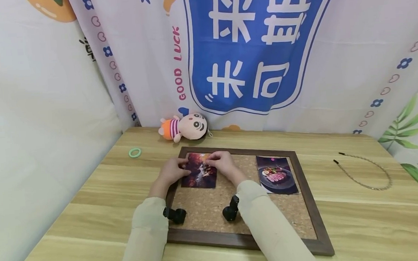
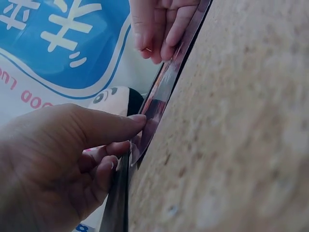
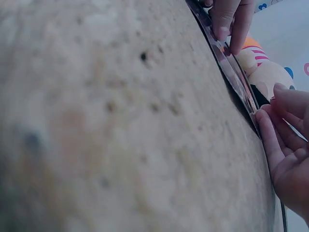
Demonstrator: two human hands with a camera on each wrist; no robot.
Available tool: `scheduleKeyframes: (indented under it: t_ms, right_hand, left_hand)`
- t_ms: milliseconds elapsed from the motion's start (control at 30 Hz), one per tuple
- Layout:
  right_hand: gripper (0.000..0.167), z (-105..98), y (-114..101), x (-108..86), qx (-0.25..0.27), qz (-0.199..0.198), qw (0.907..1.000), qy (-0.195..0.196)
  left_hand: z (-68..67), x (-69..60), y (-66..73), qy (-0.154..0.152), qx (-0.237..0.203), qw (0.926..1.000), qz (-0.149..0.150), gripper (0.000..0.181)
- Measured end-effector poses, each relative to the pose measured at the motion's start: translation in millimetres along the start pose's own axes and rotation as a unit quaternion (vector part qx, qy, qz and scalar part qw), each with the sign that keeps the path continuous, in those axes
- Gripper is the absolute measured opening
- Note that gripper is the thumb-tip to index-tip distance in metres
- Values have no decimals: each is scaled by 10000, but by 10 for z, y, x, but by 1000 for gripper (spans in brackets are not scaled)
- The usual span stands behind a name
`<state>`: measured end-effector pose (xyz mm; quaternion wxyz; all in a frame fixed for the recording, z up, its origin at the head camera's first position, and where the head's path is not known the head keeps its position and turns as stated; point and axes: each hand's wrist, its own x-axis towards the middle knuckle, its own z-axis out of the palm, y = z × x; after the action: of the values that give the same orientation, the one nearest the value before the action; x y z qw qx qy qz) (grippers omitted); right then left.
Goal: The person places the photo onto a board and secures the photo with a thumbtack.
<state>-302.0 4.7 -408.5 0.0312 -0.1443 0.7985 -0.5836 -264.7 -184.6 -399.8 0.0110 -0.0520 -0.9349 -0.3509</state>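
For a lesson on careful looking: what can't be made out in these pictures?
Head view: top right corner of left photo, hidden by right hand.
Head view: upper part of blue sign, cut off by top edge.
Left wrist view: left photo's image, seen too edge-on.
Right wrist view: grain of cork, blurred.

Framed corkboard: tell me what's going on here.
A person is handling a reddish photo print on the upper left of the corkboard. The left hand touches the print's left edge; the right hand is at its upper right, perhaps pinching something too small to identify. A plated-food photo lies at the corkboard's upper right.
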Motion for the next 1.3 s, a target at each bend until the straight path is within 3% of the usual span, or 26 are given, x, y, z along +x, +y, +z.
scheduleKeyframes:
  t_ms: [200, 333, 533, 733, 1133, 1300]
  right_hand:
    - [12, 7, -39, 19, 25, -52, 10000, -80]
    - [11, 18, -55, 43, -6, -58, 9999, -132]
    - [11, 42, -70, 100, -180, 108, 9997, -152]
    - [9, 109, -157, 144, -873, 174, 9960, 54]
    - [12, 193, -89, 226, -1439, 414, 9878, 432]
    - [13, 243, -118, 240, -1604, 528, 9848, 409]
  left_hand:
    - [7, 1, -28, 356, 857, 9948, 413, 46]
    - [35, 21, -74, 110, 1392, 9889, 499, 52]
    - [77, -4, -80, -496, 1597, 9842, 574, 51]
    - [85, -40, -32, -949, 1844, 9772, 451, 57]
    - [91, -49, 28, -1129, 1684, 9783, 416, 70]
    - [62, -46, 21, -1109, 1624, 9799, 336, 75]
